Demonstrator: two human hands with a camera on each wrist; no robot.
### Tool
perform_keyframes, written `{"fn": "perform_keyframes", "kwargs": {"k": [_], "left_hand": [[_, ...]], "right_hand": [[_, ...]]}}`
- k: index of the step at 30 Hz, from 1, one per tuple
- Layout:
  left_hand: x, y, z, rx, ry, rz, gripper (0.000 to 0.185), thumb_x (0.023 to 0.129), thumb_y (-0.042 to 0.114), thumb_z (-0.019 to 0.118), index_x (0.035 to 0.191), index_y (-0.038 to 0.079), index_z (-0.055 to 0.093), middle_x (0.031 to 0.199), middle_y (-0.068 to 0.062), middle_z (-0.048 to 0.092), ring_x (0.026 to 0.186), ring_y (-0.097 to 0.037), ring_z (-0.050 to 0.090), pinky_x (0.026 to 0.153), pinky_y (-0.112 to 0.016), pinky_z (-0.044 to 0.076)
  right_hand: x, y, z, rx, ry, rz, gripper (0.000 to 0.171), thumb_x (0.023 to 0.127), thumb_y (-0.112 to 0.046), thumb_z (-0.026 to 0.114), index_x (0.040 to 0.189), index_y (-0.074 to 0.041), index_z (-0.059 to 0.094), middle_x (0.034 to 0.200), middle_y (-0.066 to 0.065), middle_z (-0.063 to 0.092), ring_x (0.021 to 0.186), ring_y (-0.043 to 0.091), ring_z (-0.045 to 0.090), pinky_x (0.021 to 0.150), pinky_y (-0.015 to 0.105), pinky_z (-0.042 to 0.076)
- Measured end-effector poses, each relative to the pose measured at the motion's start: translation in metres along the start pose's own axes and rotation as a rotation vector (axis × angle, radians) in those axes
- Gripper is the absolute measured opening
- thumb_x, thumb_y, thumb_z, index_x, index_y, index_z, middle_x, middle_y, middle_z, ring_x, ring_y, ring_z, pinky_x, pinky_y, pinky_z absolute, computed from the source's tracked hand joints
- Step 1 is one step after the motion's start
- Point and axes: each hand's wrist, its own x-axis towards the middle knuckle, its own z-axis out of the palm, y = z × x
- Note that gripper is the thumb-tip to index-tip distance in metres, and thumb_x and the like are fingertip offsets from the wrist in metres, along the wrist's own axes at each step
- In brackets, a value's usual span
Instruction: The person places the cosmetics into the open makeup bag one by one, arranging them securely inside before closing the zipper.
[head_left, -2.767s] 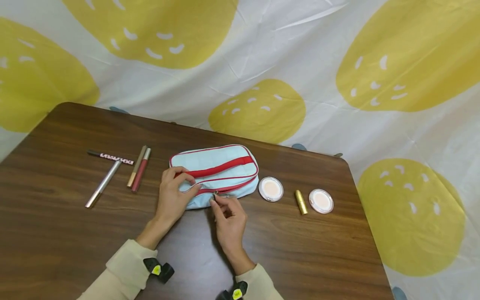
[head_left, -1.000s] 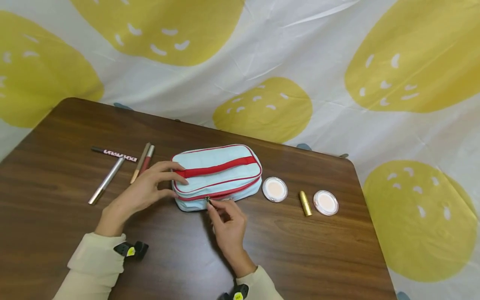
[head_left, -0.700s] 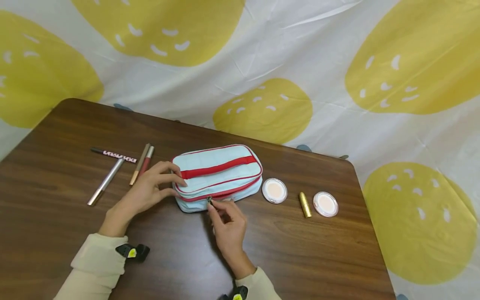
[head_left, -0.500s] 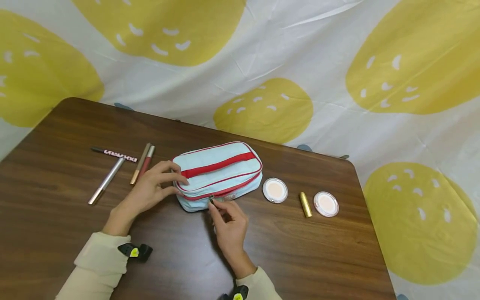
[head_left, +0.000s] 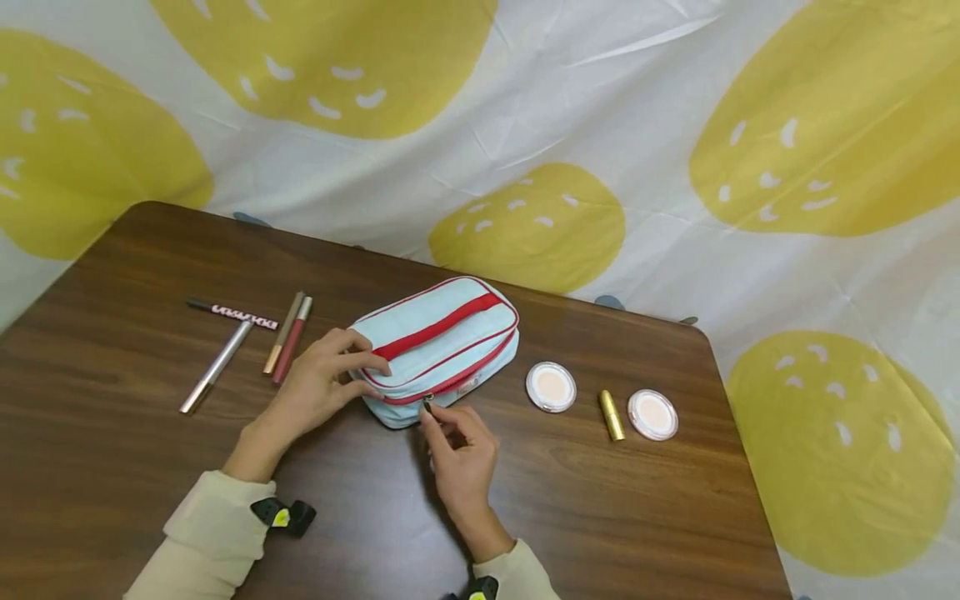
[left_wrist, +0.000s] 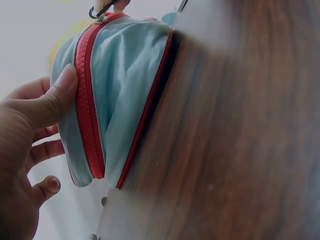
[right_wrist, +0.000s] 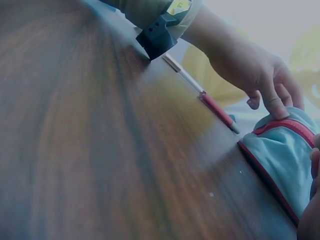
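A light-blue pouch (head_left: 442, 346) with red trim and a red zipper lies slanted on the brown table (head_left: 112, 467). My left hand (head_left: 360, 377) grips its left end, thumb on the zipper side and fingers over the top. In the left wrist view the thumb of the left hand (left_wrist: 35, 125) presses beside the red zipper (left_wrist: 87, 100). My right hand (head_left: 431, 417) pinches the small metal zipper pull (head_left: 427, 406) on the near side of the pouch. The right wrist view shows the pouch corner (right_wrist: 280, 150) and the left hand (right_wrist: 260, 75) on it.
Left of the pouch lie a silver pen (head_left: 216, 367), a black-and-pink pencil (head_left: 232, 313), a tan pencil (head_left: 283, 332) and a red pencil (head_left: 292, 339). To the right sit two round compacts (head_left: 551, 387) (head_left: 653, 414) with a gold lipstick (head_left: 611, 415) between them. A white-and-yellow cloth (head_left: 675, 208) surrounds the table.
My left hand has moved from the pouch's top to its left end and turned the pouch, swinging the right end away from me. The right hand stays on the zipper pull.
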Motion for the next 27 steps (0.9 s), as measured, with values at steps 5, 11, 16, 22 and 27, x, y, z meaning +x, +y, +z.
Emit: {"fn": "perform_keyframes", "kwargs": {"k": [5,11,16,22,27], "left_hand": [[0.002,0.004,0.003,0.007,-0.006,-0.007,0.031,0.063,0.014,0.087,0.090,0.019,0.074,0.091,0.003,0.057,0.084,-0.014,0.048,0.065,-0.027,0.038],[0.001,0.005,0.005,0.016,0.001,-0.012,0.031,0.061,0.024,0.088,0.089,0.021,0.074,0.088,0.006,0.057,0.081,-0.013,0.047,0.066,-0.029,0.036],[0.002,0.007,0.010,0.058,0.033,-0.028,0.031,0.061,0.025,0.088,0.089,0.022,0.074,0.084,0.006,0.058,0.079,-0.015,0.049,0.065,-0.034,0.034],[0.001,0.011,0.016,0.055,0.045,-0.076,0.029,0.062,0.027,0.088,0.088,0.024,0.074,0.081,0.007,0.059,0.079,-0.015,0.050,0.062,-0.033,0.030],[0.002,0.013,0.020,0.058,0.073,-0.091,0.029,0.062,0.033,0.087,0.087,0.024,0.074,0.081,0.008,0.059,0.076,-0.014,0.050,0.061,-0.032,0.028]], "right_hand": [[0.004,-0.014,0.001,-0.008,-0.006,0.008,0.012,0.076,0.019,0.068,0.085,0.012,0.068,0.067,0.017,0.057,0.044,0.022,0.052,0.036,0.022,0.042],[0.004,-0.015,0.000,0.000,-0.011,0.001,0.012,0.075,0.020,0.068,0.084,0.013,0.068,0.067,0.018,0.057,0.044,0.023,0.052,0.036,0.021,0.042],[0.004,-0.014,0.001,-0.003,-0.017,-0.005,0.011,0.075,0.019,0.068,0.084,0.013,0.068,0.067,0.019,0.057,0.043,0.027,0.051,0.036,0.021,0.042],[0.002,-0.013,0.001,-0.001,-0.026,-0.008,0.011,0.075,0.020,0.068,0.084,0.013,0.067,0.067,0.019,0.057,0.040,0.025,0.049,0.035,0.021,0.041],[0.002,-0.012,0.001,-0.002,-0.021,-0.010,0.012,0.076,0.020,0.068,0.085,0.013,0.067,0.068,0.019,0.057,0.040,0.024,0.048,0.035,0.020,0.040]]}}
